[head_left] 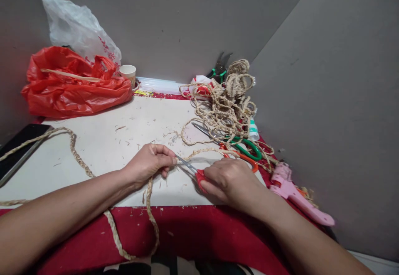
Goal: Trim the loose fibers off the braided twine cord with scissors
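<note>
My left hand [152,161] is closed on a braided straw rope [149,198], pinching it between thumb and fingers over the white board. From there the rope hangs over the board's front edge and loops back up behind my left forearm. In my right hand [229,180] are small red-handled scissors [200,179], gripped by the handles. Their narrow blades point left and reach my left fingertips at the rope; whether they are apart is too small to tell. A thinner strand of rope runs right from my left fingertips.
A tangled rope pile [226,104], green-handled scissors [249,148] and orange handles lie at the right. Beyond them rests a pink glue gun [299,198]. At the back left are a red plastic bag [77,92] and paper cup [128,72]; a phone [18,150] lies left.
</note>
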Motion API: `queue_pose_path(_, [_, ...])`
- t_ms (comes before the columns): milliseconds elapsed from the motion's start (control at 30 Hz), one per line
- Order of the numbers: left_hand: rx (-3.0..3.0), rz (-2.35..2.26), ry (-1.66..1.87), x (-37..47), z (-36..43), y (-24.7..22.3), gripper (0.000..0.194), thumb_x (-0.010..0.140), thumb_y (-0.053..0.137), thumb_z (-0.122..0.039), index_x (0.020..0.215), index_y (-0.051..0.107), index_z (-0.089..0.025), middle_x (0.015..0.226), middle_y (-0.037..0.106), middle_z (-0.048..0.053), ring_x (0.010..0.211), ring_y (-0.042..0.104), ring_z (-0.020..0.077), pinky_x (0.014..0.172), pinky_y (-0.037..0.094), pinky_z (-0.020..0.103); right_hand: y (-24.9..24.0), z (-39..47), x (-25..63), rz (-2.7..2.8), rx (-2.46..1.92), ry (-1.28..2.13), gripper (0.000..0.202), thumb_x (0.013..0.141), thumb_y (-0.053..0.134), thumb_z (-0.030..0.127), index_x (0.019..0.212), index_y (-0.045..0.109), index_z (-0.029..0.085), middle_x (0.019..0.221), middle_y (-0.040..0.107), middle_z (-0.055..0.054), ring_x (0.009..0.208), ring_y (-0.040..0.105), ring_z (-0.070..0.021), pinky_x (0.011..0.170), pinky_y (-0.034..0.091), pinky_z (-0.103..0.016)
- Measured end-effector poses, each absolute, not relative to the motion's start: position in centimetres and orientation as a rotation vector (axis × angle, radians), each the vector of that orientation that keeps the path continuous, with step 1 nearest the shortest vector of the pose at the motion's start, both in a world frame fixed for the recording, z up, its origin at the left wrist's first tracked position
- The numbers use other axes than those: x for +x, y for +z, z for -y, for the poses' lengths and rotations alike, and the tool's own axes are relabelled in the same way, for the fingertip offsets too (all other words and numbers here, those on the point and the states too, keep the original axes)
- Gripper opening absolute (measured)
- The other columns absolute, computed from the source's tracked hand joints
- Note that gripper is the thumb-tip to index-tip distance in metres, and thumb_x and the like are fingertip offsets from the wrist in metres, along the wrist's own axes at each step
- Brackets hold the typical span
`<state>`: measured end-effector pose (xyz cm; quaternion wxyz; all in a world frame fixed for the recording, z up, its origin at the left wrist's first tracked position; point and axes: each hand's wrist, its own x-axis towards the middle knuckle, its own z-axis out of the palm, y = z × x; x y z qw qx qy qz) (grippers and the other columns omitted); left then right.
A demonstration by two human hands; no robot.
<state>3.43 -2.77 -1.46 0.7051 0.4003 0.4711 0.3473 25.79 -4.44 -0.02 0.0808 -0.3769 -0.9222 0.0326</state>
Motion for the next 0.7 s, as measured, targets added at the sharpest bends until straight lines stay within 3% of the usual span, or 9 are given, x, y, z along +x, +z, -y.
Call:
queue_pose_path(133, [0.843, -1.007, 0.809, 3.2, 2.6, -1.7, 0.009, 0.068, 0.067, -0.013, 0.072, 0.06, -0.013, 0.052, 0.056, -0.002, 0.043, 0.049, 0.0069, 0.046, 0.042, 0.02, 0.1, 4.2, 25.8, 2.503, -1.076, 0.296, 0.036, 0.085, 0.05, 0.026, 0.05, 0.048, 0.016, 0.047, 0.044, 0.002, 0.046, 0.035, -0.0082, 0.05, 0.024, -0.024])
queue_pose_path(267, [0.778, -0.968, 0.833, 3.1, 2.5, -1.5, 0.008, 0.07, 0.064, -0.012, 0.075, 0.057, -0.013, 0.063, 0.062, 0.002, 0.05, 0.053, 0.008, 0.049, 0.044, 0.02, 0.2, 3.5, 25.6, 2.144, -1.176, 0.792, 0.044, 0.084, 0.056, 0.038, 0.048, 0.042, 0.018, 0.047, 0.034, 0.005, 0.045, 0.032, -0.0074, 0.045, 0.025, -0.022])
queue_pose_path(400, [0.761, -0.915, 0.85, 3.1, 2.6, -1.3, 0.011, 0.069, 0.065, -0.011, 0.076, 0.057, -0.013, 0.076, 0.066, 0.006, 0.059, 0.056, 0.0096, 0.052, 0.046, 0.021, -0.5, 2.8, 25.4, 1.823, -1.195, 1.15, 0.044, 0.08, 0.061, 0.051, 0.054, 0.056, 0.016, 0.056, 0.051, 0.0, 0.055, 0.046, -0.0115, 0.053, 0.036, -0.024])
queue_pose_path(567, [0.781, -0.831, 0.802, 3.1, 2.8, -1.3, 0.013, 0.068, 0.069, -0.014, 0.075, 0.058, -0.014, 0.069, 0.061, 0.001, 0.059, 0.055, 0.0089, 0.054, 0.044, 0.02, -1.7, 2.9, 25.0, 1.428, -1.144, 1.427, 0.035, 0.081, 0.063, 0.049, 0.083, 0.071, 0.015, 0.065, 0.06, -0.003, 0.061, 0.053, -0.0139, 0.062, 0.045, -0.028])
queue_pose_path(700, [0.846, -0.794, 0.736, 3.3, 3.1, -1.4, 0.014, 0.068, 0.07, -0.016, 0.075, 0.058, -0.014, 0.065, 0.059, 0.0, 0.057, 0.054, 0.0088, 0.056, 0.043, 0.022, -1.5, 3.0, 24.5, 1.235, -1.052, 1.521, 0.031, 0.077, 0.069, 0.047, 0.078, 0.072, 0.016, 0.084, 0.066, -0.006, 0.066, 0.057, -0.0135, 0.064, 0.05, -0.03])
